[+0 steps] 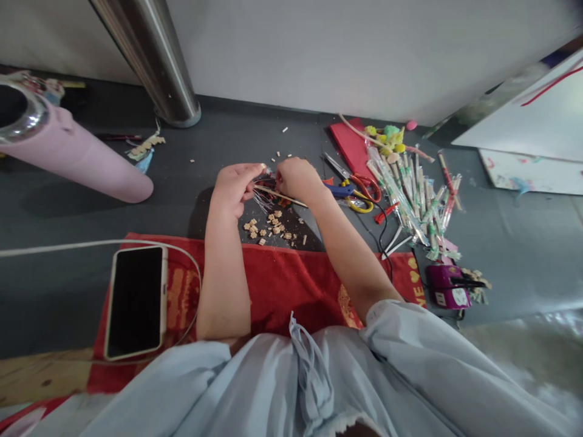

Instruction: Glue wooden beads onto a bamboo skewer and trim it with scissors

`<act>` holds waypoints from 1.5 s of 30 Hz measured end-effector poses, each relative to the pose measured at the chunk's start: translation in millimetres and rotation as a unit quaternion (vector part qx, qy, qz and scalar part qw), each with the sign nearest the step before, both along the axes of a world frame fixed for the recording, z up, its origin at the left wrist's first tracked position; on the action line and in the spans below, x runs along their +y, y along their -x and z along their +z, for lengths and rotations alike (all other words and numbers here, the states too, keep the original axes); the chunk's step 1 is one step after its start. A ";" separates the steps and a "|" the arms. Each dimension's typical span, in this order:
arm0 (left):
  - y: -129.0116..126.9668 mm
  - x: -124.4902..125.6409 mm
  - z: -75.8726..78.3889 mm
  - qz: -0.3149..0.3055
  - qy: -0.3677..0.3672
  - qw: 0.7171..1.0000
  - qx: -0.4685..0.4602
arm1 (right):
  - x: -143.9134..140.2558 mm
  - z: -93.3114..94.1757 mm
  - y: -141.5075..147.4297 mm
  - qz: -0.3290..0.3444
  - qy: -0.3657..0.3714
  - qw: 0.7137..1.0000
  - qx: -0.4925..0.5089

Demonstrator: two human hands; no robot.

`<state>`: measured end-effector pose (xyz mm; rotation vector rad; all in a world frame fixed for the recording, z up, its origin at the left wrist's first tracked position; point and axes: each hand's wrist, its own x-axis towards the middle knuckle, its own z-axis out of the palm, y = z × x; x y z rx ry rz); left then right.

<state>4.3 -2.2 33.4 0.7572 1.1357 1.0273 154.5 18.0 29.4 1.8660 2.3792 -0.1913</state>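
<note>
My left hand (234, 187) and my right hand (296, 179) meet over the dark table, fingertips almost touching. Thumb and fingers of the left are pinched together, and a tiny item near their tips is too small to name. My right hand is curled closed, hiding what it grips. A thin wooden stick (286, 196) runs slantwise from the left fingers to below the right wrist; I cannot tell whether it is held. Pale thin strands (264, 201) spread out under the left fingers. Small flower-shaped wooden pieces (274, 224) lie scattered just in front.
A red towel (282, 279) covers the near edge, with a phone (136, 300) on it. The pink bottle (104, 161) stands left, near a metal post (157, 67). Scissors (364, 187), wrapped stick-like bundles (416, 194) and a purple device (449, 286) lie right.
</note>
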 end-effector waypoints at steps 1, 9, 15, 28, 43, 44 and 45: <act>0.0 -0.1 0.4 0.001 0.000 1.000 0.003 | 0.8 -0.1 -0.6 -0.001 -0.002 1.000 0.006; -0.1 -0.3 -0.1 -0.031 -0.006 0.999 0.039 | -8.8 -3.4 -25.7 -0.001 -0.061 0.930 0.362; 1.7 -1.4 -0.9 -0.087 -0.004 0.996 -0.010 | -25.4 -8.5 -23.8 0.050 -0.126 0.819 0.557; 1.2 -3.3 1.7 -0.125 0.006 0.992 -0.005 | -34.2 -1.7 -20.5 0.144 -0.241 0.833 0.477; 3.2 -3.7 -0.1 -0.134 -0.004 0.991 -0.018 | -33.5 -3.5 -22.9 0.151 -0.241 0.837 0.467; 3.1 -4.0 0.3 -0.133 -0.002 0.991 -0.017 | -33.5 -3.9 -23.0 0.152 -0.241 0.836 0.468; 3.0 -4.2 0.7 -0.131 -0.001 0.991 -0.015 | -33.6 -4.2 -23.0 0.152 -0.240 0.837 0.468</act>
